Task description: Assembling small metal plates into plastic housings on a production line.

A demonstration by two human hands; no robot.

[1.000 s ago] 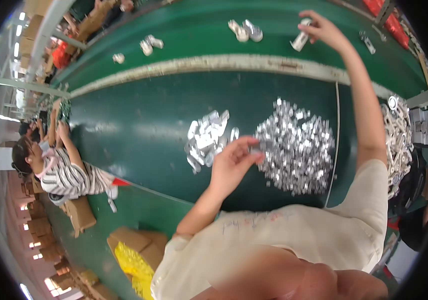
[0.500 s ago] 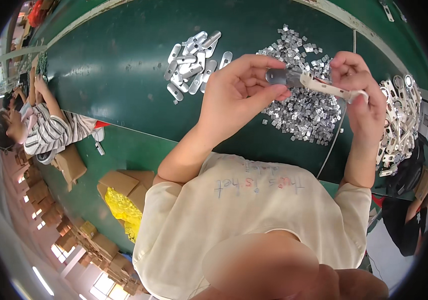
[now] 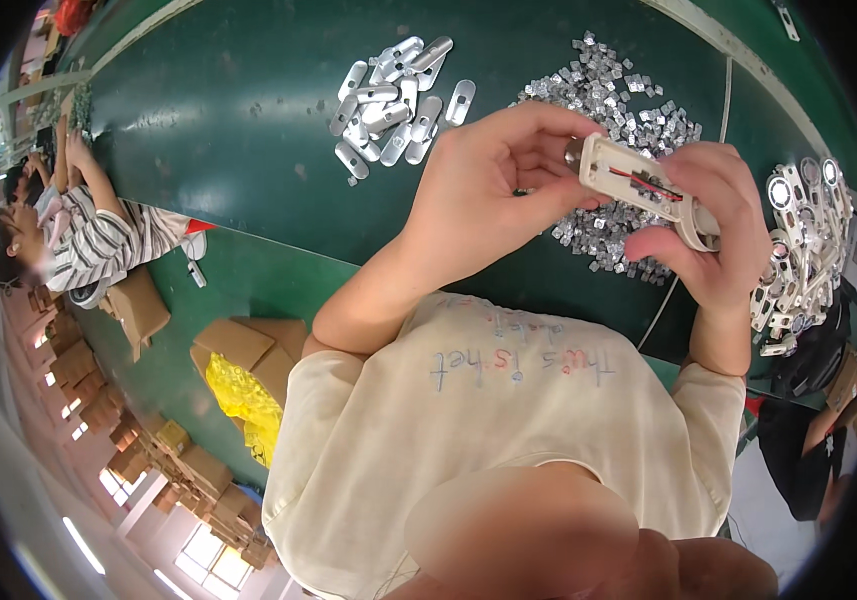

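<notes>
My right hand (image 3: 726,225) is closed around the round end of a long white plastic housing (image 3: 603,172). The housing's open side faces up, with red and dark wires inside. At the housing's other end, the fingers of my left hand (image 3: 488,190) are closed on a grey metal cover (image 3: 574,152). Only a small edge of this cover shows; the rest is hidden by fingers and housing. Below both hands spreads a heap of small silver metal pieces (image 3: 638,125). Left of it lies a pile of oblong silver metal covers (image 3: 388,115), several with a hole.
More white housings (image 3: 798,245), some with round rings, are heaped at the right on the green table (image 3: 238,130). On the floor at the left stands a cardboard box with a yellow bag (image 3: 243,400). A person in a striped top (image 3: 108,240) sits at the far left.
The white housing has turned so its wired inside faces up. My right hand has shifted its grip around the round end. The grey cover, plainly seen before, is now mostly hidden.
</notes>
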